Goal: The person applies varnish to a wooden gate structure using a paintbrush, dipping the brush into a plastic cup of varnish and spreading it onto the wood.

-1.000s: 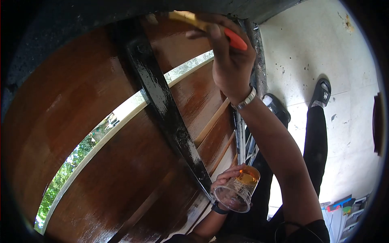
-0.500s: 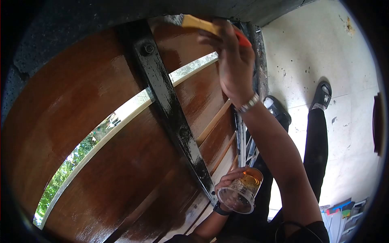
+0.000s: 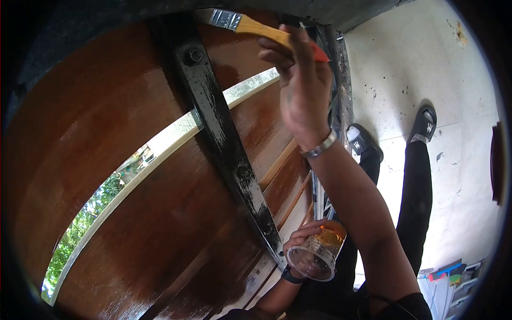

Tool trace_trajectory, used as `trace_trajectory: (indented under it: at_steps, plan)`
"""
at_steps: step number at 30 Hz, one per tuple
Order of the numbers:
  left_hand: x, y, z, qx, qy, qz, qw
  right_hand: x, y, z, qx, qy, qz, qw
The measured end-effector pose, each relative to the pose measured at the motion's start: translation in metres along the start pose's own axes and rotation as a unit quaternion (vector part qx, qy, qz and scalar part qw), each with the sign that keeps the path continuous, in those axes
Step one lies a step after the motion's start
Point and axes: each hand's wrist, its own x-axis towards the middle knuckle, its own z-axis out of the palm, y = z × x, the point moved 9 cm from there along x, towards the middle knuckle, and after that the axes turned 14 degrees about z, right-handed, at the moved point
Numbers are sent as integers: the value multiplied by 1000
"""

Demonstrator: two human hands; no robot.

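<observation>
My right hand (image 3: 305,88), with a metal watch at its wrist, is closed around a paintbrush (image 3: 261,31). The brush has a wooden handle, a red end and a metal ferrule; its tip reaches the upper edge of a glossy brown wooden panel (image 3: 224,53), the bristles partly lost in shadow. Lower down, my left hand (image 3: 301,237) grips a clear plastic cup (image 3: 314,256) with amber liquid in it, tilted in this view. A dark band circles the left wrist. Between the hands, a black metal bar (image 3: 221,133) with bolts crosses the wooden slats.
Through a gap between the slats, green foliage (image 3: 85,224) and daylight show. A dark ledge (image 3: 133,16) borders the top. At right, my feet in black slides (image 3: 424,122) stand on a pale, spotted floor (image 3: 453,176). Cleaning tools (image 3: 448,272) lean at the lower right.
My right hand and the paintbrush have shifted slightly left, and the ferrule shows more clearly. My left hand and the cup have stayed in place.
</observation>
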Motion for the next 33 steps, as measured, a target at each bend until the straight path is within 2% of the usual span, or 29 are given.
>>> trace_trajectory:
  at_steps: [2, 4, 5, 6, 7, 8, 9, 10, 12, 13, 14, 16, 17, 19, 20, 22, 23, 28, 29, 31, 32, 33]
  plan:
    - [-2, -1, -1, -27, 0, 0, 1000, 5, 11, -12, -11, -4, 9, 1000]
    - [3, 1, 1, -27, 4, -5, 1000, 20, -1, -49, -125, 122, -55, 983]
    - [4, 2, 0, -32, 3, -4, 999, 24, -14, -59, -139, 170, -114, 969]
    - [3, 0, 1, -35, -3, -28, 999, 32, -13, -67, -142, 171, -120, 968]
    - [1, -3, 2, -38, -11, -55, 998, 35, -17, -68, -208, 169, -156, 951]
    - [-1, -6, 3, -42, -14, -56, 997, 35, -21, -67, -272, 167, -191, 928]
    - [0, -8, 1, -48, -11, -36, 998, 37, -19, -64, -352, 149, -178, 907]
    - [-1, -6, -1, -51, -8, -16, 999, 33, -23, -71, -352, 151, -177, 907]
    - [4, -1, 0, -26, -3, -15, 1000, 14, -29, -50, -571, 45, -279, 771]
    - [9, 2, -1, -2, 3, -12, 1000, 3, -31, -56, -606, 31, -269, 748]
    - [9, 2, -1, -2, 3, -12, 1000, -13, -37, -66, -606, 31, -269, 748]
    - [11, 3, -3, 8, 11, -4, 1000, -31, -32, -82, -629, -21, -194, 752]
    - [12, 3, -3, 6, 12, -4, 1000, -33, -36, -86, -630, -21, -194, 751]
    - [13, 4, 2, -1, -28, 19, 999, -34, -40, -88, -590, -43, -160, 791]
    - [11, 4, 1, -1, -27, 18, 999, -28, -40, -87, -590, -43, -159, 791]
    - [8, 2, 1, -23, -33, 8, 999, -3, -45, -66, -604, -25, -204, 770]
    - [8, 2, 1, -21, -34, 8, 999, 10, -44, -58, -603, -25, -204, 771]
    - [8, 4, 0, -27, -20, 22, 999, 40, -58, -33, -557, 35, -333, 760]
    - [6, 4, -1, -27, -19, 21, 999, 40, -55, -31, -558, 35, -332, 760]
    - [4, 2, 0, -39, -23, 12, 999, 30, -53, -27, -573, 54, -402, 712]
    - [3, 1, -1, -39, -21, 11, 999, 29, -50, -29, -573, 53, -402, 712]
    - [4, 1, 0, -44, -28, 15, 999, 33, -42, -34, -596, 40, -362, 716]
